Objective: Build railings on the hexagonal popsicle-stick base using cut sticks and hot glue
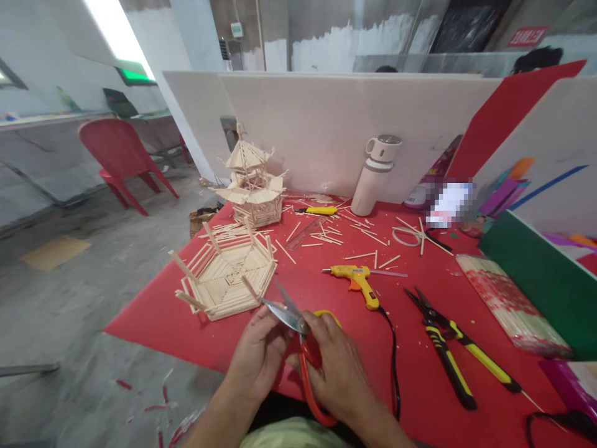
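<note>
My right hand [333, 354] grips a pair of scissors [285, 316] with red and yellow handles, their blades apart and pointing up and left. Close beside the blades, my left hand [261, 351] has its fingers curled together; whatever they pinch is too small or hidden to make out. Just beyond lies a flat polygonal base of wooden sticks [231, 280], with several short posts upright along its rim. Behind it stands a tiered stick pagoda [252, 186] with flared roofs. To the right of my hands rests a yellow glue gun [357, 277] with a glue stick in its back.
Long-handled pliers [443, 342] and a bag of sticks [513, 305] lie rightward on the red tabletop [186, 339]. Loose sticks, a yellow utility knife [321, 211] and a pale bottle [373, 180] are at the back. White boards [298, 124] wall the far edge.
</note>
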A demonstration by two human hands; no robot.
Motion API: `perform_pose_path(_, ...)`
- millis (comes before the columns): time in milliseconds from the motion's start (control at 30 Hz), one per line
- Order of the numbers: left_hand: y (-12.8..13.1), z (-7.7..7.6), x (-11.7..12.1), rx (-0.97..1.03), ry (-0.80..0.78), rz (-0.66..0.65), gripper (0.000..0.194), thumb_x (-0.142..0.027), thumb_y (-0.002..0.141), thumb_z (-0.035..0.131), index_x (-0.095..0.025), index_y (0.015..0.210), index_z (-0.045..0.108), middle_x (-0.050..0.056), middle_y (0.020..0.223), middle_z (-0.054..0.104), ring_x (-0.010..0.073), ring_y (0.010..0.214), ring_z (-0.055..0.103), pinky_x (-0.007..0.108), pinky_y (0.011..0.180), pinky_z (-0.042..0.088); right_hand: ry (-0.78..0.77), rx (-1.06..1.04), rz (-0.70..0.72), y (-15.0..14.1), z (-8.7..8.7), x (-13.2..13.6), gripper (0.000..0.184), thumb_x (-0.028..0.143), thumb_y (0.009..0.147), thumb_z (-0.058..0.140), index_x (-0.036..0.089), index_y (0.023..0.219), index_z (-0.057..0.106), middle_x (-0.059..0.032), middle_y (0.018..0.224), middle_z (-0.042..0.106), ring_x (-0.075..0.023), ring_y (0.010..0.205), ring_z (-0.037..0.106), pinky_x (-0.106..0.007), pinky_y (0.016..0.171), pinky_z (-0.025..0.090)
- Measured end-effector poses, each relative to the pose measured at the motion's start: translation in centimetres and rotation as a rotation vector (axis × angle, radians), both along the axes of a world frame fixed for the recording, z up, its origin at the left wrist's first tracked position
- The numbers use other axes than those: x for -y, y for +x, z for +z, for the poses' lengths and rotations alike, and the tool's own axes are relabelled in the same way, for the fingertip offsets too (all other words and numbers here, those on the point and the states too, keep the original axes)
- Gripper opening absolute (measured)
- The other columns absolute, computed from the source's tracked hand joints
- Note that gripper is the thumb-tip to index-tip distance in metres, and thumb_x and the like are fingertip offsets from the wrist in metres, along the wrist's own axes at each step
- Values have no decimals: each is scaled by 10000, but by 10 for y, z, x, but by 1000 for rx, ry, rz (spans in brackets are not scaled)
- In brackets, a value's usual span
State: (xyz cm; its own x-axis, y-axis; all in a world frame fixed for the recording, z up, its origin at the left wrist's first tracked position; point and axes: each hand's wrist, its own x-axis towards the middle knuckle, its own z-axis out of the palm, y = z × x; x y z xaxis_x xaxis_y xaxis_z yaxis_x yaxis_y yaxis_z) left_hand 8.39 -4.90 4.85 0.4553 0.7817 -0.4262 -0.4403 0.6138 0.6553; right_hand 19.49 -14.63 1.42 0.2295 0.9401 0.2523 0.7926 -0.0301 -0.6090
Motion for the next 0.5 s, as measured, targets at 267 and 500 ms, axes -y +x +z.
perform_pose_path(267, 0, 1, 1, 5, -28, 12, 189, -186, 573, 811, -177, 660, 644, -6, 651, 659, 122, 603, 582, 224, 585, 496, -9, -32, -13, -2, 5, -1, 484, 314, 839, 655, 240, 1283, 478, -79, 1043, 595, -241, 922, 592, -322, 714, 499)
perform_pose_path(500, -3, -3, 2, 1, -11, 24, 184, -184, 597, 808, -181, 697, 654, -5, 681, 670, 130, 636, 599, 231, 616, 503, -33, -16, -17, -3, 3, 0, 494, 337, 838, 647, 254, 1291, 466, -98, 1143, 600, -267, 1009, 595, -334, 731, 518)
